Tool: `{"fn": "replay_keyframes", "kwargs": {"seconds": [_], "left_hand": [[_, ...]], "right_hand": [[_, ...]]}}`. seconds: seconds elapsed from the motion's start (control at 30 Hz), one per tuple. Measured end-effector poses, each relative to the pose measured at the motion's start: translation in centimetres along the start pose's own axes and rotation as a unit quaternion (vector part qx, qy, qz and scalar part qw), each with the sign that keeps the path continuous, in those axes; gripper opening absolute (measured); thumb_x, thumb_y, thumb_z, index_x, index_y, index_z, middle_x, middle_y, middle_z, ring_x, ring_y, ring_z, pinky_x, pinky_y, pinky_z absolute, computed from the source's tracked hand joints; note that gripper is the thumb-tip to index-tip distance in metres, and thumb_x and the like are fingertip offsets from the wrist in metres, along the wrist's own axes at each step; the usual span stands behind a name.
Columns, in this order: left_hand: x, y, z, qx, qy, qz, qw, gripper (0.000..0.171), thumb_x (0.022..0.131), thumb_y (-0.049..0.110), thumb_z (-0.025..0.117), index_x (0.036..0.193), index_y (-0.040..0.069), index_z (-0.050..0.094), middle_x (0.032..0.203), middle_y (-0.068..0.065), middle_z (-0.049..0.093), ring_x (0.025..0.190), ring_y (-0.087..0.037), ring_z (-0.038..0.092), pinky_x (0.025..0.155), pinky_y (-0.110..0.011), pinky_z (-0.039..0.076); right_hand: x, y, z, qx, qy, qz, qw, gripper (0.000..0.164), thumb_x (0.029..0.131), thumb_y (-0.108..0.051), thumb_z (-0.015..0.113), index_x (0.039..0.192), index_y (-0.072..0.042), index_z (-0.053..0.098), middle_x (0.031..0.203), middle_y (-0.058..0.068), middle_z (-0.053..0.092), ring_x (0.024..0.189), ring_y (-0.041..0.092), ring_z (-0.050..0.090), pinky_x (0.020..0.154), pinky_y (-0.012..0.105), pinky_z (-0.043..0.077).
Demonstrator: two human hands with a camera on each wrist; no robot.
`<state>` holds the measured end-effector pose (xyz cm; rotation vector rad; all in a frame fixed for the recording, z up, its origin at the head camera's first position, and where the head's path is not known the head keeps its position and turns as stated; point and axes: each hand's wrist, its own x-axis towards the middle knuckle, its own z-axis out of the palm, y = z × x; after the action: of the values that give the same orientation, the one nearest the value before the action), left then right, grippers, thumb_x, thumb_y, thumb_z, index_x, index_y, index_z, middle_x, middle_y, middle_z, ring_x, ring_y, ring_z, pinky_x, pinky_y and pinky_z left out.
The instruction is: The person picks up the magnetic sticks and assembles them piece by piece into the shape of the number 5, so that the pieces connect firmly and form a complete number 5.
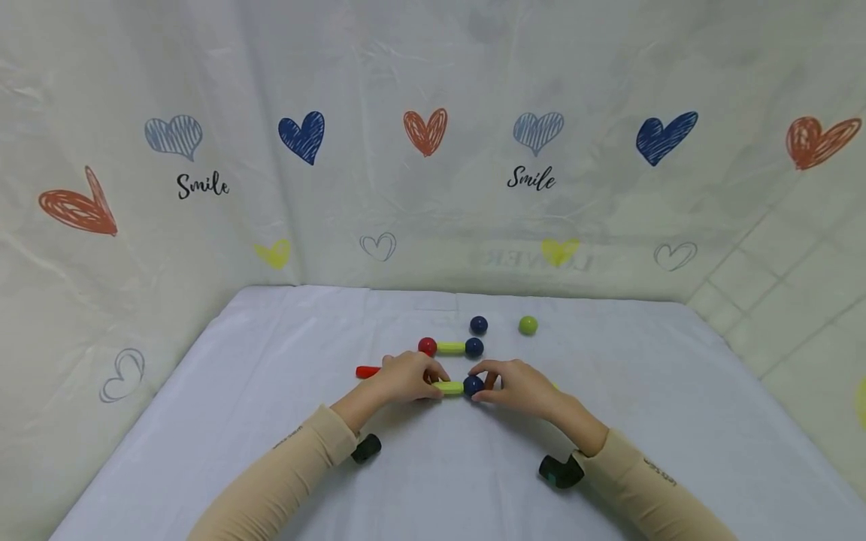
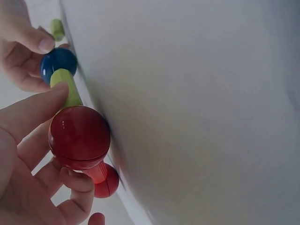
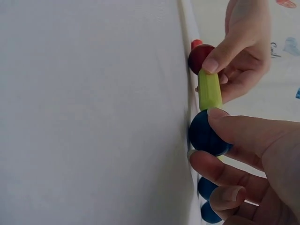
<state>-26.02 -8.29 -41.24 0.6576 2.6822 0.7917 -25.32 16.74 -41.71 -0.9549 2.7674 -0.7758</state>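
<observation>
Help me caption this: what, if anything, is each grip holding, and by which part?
The left grip pinches the yellow-green rod toward its red ball; the right grip pinches the adjoining blue ball by opposite sides.

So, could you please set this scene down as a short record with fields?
Left hand: grips the front yellow-green rod
Right hand: holds the front blue ball at one end of that rod
Rod's other end: front red ball
Behind the hands: rear yellow-green rod between rear red ball and rear blue ball
Farthest back: lone blue ball, green ball
Surface: white cloth
</observation>
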Motion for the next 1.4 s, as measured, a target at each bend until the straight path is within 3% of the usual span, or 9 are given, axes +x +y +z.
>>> {"fn": "replay_keyframes", "kwargs": {"seconds": [0.47, 0.77, 1.1, 1.4], "left_hand": [[0.2, -0.3, 0.1, 0.001, 0.006, -0.013, 0.9999, 0.026, 0.089, 0.026, 0.082, 0.114, 0.020, 0.079, 0.087, 0.012, 0.069, 0.089, -0.012, 0.061, 0.089, -0.053, 0.035], [0.2, -0.9, -0.3, 0.012, -0.015, -0.002, 0.9998, 0.024, 0.088, 0.025, 0.084, 0.111, 0.021, 0.080, 0.097, 0.011, 0.070, 0.096, -0.015, 0.056, 0.085, -0.046, 0.038], [-0.1, -1.4, -1.4, 0.023, -0.037, 0.008, 0.9990, 0.027, 0.086, 0.021, 0.085, 0.112, 0.022, 0.079, 0.103, 0.009, 0.069, 0.100, -0.017, 0.056, 0.092, -0.053, 0.038], [-0.1, -1.7, -1.8, 0.048, -0.037, 0.017, 0.9980, 0.031, 0.086, 0.020, 0.086, 0.115, 0.021, 0.079, 0.112, 0.006, 0.071, 0.106, -0.018, 0.057, 0.095, -0.058, 0.037]], "right_hand": [[-0.1, 0.0, -0.1, 0.009, 0.001, 0.007, 1.000, 0.035, 0.090, -0.025, 0.080, 0.120, -0.009, 0.070, 0.082, -0.010, 0.066, 0.061, 0.003, 0.050, 0.059, 0.025, 0.043], [0.0, 0.2, 0.2, 0.002, -0.005, 0.006, 1.000, 0.036, 0.091, -0.027, 0.080, 0.121, -0.010, 0.070, 0.082, -0.011, 0.066, 0.062, 0.003, 0.050, 0.058, 0.024, 0.042], [0.8, -0.8, 0.4, -0.005, -0.014, 0.019, 1.000, 0.037, 0.091, -0.031, 0.080, 0.121, -0.012, 0.071, 0.082, -0.011, 0.065, 0.064, 0.006, 0.051, 0.059, 0.025, 0.042], [1.4, -0.9, 0.3, -0.010, -0.019, 0.022, 1.000, 0.036, 0.092, -0.029, 0.079, 0.124, -0.013, 0.071, 0.082, -0.010, 0.065, 0.068, 0.007, 0.052, 0.061, 0.026, 0.043]]}}
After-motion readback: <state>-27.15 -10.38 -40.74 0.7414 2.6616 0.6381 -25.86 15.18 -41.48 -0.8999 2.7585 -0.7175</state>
